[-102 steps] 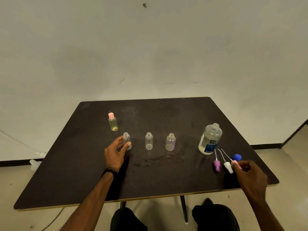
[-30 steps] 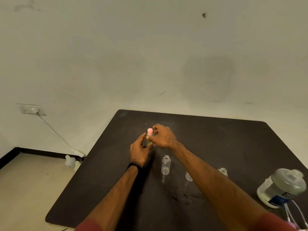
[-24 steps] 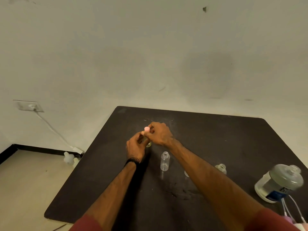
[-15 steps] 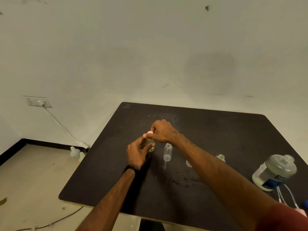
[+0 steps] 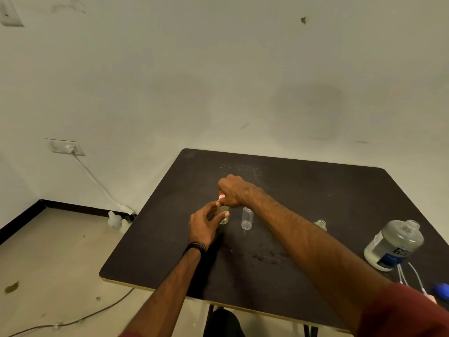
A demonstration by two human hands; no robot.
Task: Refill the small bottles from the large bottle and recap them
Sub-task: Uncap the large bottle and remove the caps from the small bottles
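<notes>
A small bottle of yellowish liquid (image 5: 223,216) stands on the dark table (image 5: 315,190). My left hand (image 5: 204,223) holds its body with thumb and fingers. My right hand (image 5: 234,190) grips its pink cap (image 5: 221,196) from above. Just right of them an empty clear small bottle (image 5: 247,218) stands uncapped. Another small bottle (image 5: 321,224) peeks out behind my right forearm. The large bottle (image 5: 393,244), uncapped, with a blue label, stands at the right.
A blue cap (image 5: 441,289) and white dip tubes (image 5: 410,276) of loose pump caps lie by the large bottle at the table's right edge. On the floor at the left are white bottles (image 5: 114,219) and a cable (image 5: 73,321).
My right hand left the loose caps and crossed to the pink-capped bottle. My left hand closed round that bottle. Both brought it toward me, beside the row of empty bottles. The view swung left.
</notes>
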